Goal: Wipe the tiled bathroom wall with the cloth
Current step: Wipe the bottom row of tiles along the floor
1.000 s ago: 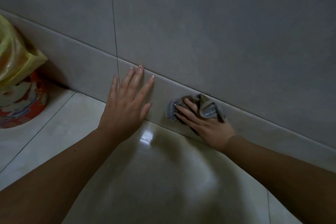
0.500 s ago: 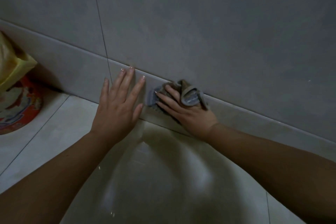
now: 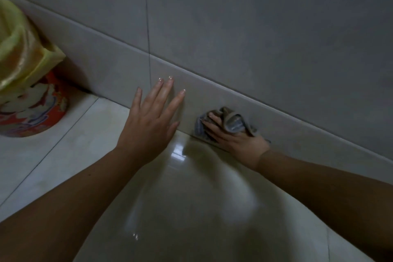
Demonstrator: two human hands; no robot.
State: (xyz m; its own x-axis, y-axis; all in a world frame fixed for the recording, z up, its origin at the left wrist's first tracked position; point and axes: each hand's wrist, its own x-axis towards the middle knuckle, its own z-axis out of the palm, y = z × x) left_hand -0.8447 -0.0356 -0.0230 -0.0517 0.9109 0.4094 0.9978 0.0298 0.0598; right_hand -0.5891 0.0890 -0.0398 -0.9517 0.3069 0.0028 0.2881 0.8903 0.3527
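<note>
The grey tiled wall (image 3: 255, 38) fills the upper part of the head view, with a lighter skirting tile (image 3: 308, 140) along its foot. My right hand (image 3: 236, 141) presses a crumpled grey cloth (image 3: 234, 122) flat against the skirting just above the floor. Its fingers lie straight on the cloth, a fold of cloth drapes over the top of the hand, and the thumb is hidden. My left hand (image 3: 148, 121) rests flat on the skirting a short way to the left, fingers spread and straight, holding nothing.
A bin with a red flowered pattern (image 3: 36, 112), lined with a yellow plastic bag (image 3: 23, 55), stands on the floor at the far left against the wall. Glossy pale floor tiles (image 3: 180, 208) spread below my arms.
My right hand slid the cloth left toward my left hand, then back right and lower along the skirting. My left hand stayed flat on the tile.
</note>
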